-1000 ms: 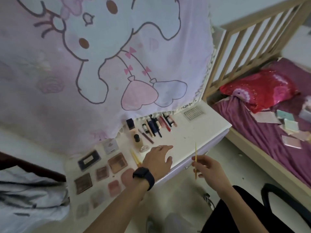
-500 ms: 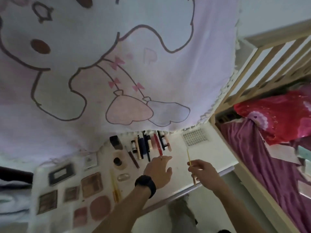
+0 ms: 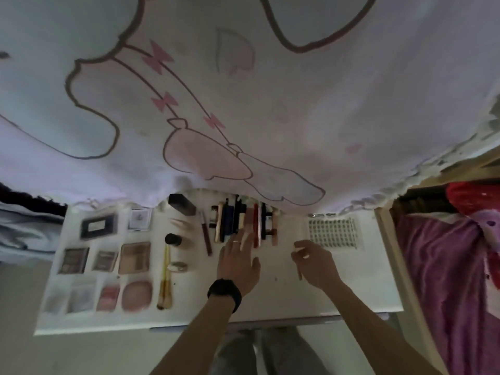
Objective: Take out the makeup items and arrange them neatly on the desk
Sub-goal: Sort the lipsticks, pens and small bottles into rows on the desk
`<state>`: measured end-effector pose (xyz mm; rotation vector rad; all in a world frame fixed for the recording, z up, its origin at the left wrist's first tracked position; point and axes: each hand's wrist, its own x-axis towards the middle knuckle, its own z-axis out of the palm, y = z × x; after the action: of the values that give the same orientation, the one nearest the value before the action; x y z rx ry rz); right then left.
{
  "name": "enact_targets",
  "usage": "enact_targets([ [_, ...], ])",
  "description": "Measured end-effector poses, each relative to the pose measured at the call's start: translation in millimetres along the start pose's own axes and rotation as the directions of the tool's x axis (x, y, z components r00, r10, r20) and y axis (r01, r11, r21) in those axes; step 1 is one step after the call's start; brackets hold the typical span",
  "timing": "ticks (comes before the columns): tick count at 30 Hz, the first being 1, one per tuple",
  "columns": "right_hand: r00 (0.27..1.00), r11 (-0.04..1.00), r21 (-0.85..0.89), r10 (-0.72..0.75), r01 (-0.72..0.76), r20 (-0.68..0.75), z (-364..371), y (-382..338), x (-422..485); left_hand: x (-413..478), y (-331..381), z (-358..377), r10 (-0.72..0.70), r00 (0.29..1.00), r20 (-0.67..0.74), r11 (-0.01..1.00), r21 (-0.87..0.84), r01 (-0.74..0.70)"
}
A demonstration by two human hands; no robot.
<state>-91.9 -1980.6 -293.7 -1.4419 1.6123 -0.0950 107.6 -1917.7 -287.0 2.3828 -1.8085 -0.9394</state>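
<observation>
Two risks from here. 1st: left hand [image 3: 238, 263] is flat, fingers straight and spread, tips over the near ends of the row of pens and lipsticks [image 3: 243, 223] at its 12 o'clock. Blur means I can't tell if they touch. Any sideways nudge and those round tubes prob. roll out of line. 2nd: right hand [image 3: 315, 262] has fingers curled, pinching a thin stick [image 3: 299, 273], low end poking out at 7 o'clock. Set down crooked, I reckon it rolls over the bare table [image 3: 351, 293] toward the near edge. Stick sits approx 3 o'clock from the left hand, not yet laid down. Hanging cloth [image 3: 243, 104] covers the row's far ends, so no checking alignment there.
</observation>
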Motion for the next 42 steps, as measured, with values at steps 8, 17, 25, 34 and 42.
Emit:
enact_targets([
  [8,0.991,0.996,-0.004,-0.092,0.092,-0.097,19.2,-5.1,34.6,19.4,-19.4,13.5,0.039,0.992,-0.12,0.995,0.095,-0.028],
  [17,0.911,0.963,-0.148,-0.263,0.226,-0.318,51.5,1.2,66.5,45.5,-44.6,47.3,0.129,0.94,-0.316,0.99,0.101,-0.102],
  [25,0.779,0.906,-0.263,-0.421,0.332,-0.464,69.5,9.4,68.5,59.7,-62.5,76.8,0.239,0.846,-0.477,0.969,0.175,-0.175],
  [34,0.449,0.675,-0.511,-0.737,0.532,-0.505,106.7,39.1,50.1,55.0,-64.1,87.5,0.258,0.75,-0.609,0.965,0.204,-0.166],
  [42,0.502,0.623,-0.574,-0.778,0.532,-0.378,109.8,47.5,43.1,26.8,-67.6,98.3,0.076,0.753,-0.654,0.995,0.097,-0.017],
])
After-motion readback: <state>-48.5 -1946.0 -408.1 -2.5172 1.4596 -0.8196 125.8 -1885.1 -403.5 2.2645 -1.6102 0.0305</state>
